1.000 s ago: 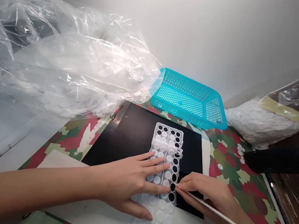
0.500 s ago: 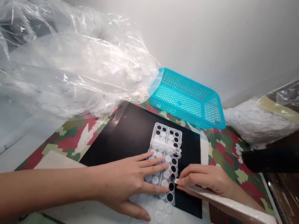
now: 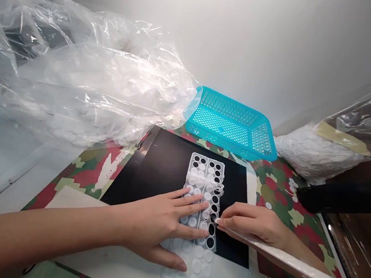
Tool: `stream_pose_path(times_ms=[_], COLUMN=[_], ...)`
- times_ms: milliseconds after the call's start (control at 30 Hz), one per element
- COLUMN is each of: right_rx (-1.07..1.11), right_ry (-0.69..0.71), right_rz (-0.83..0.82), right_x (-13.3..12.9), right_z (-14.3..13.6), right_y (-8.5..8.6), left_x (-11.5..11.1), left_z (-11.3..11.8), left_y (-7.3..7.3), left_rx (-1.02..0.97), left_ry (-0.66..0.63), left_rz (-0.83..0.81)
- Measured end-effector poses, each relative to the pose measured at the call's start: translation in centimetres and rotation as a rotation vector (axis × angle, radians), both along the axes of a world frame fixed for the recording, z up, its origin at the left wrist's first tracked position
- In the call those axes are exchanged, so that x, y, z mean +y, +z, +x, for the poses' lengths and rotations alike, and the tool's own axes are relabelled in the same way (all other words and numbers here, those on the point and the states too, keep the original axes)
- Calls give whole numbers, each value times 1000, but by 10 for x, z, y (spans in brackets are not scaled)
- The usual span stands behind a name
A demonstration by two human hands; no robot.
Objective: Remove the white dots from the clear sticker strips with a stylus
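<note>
A long translucent white sheet (image 3: pixel 197 268) with rows of round cup shapes runs away from me. Its far part lies over a black sheet (image 3: pixel 163 166). Along the right column, several rounds show black centres. My left hand (image 3: pixel 171 222) lies flat across the sheet, fingers spread, holding nothing. At the right edge, my right hand (image 3: pixel 254 224) pinches a long white stick-like piece (image 3: pixel 300 263). The narrow tip of that piece pokes out at the fingertips beside a black-centred round. Its other end stretches back over the right forearm. I cannot tell exactly what this piece is.
A turquoise basket (image 3: pixel 234 123) stands at the back against the wall. A big clear plastic bag (image 3: pixel 92 76) of white pieces bulges at the left. Another bag (image 3: pixel 321 152) with white pieces sits at the right, near a black cylindrical object (image 3: pixel 354 195). Camouflage-patterned cloth (image 3: pixel 273 187) covers the table.
The view has shifted slightly. My left hand keeps its place on the sheet; the right hand still pinches the white stick-like piece, whose rear end sits a little lower.
</note>
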State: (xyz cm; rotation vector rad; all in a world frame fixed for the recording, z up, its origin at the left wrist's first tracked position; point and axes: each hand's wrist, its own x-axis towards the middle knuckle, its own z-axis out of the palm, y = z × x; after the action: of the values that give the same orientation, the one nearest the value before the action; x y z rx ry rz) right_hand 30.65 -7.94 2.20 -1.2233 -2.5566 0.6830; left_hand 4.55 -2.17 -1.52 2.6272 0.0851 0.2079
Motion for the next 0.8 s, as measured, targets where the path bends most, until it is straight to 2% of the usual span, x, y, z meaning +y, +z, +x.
stream_pose_path(times_ms=[167, 267, 333, 400, 467, 533, 667, 800], right_rx=[99, 108, 168, 264, 343, 390, 382, 339], right_ry=[25, -22, -145, -328, -504, -595, -618, -572], right_rz=[183, 37, -76, -112, -117, -147, -133, -59], right_x=[-2, -9, -16, -23, -29, -33, -37, -37], right_z=[0, -1, -2, -5, -8, -13, -25, -35], right_y=[-10, -7, -5, -8, -17, -28, -39, -32], left_x=[0, 0, 0, 1, 2, 2, 2, 2], left_z=[0, 0, -1, -2, -3, -3, -4, -3], left_y=[-1, -1, -2, -2, -2, -2, -4, -6], left_rx=[1, 5, -1, -9, -17, -23, -33, -37], left_ry=[4, 3, 0, -5, -9, -10, -7, -9], left_rz=[4, 7, 8, 10, 13, 16, 19, 22])
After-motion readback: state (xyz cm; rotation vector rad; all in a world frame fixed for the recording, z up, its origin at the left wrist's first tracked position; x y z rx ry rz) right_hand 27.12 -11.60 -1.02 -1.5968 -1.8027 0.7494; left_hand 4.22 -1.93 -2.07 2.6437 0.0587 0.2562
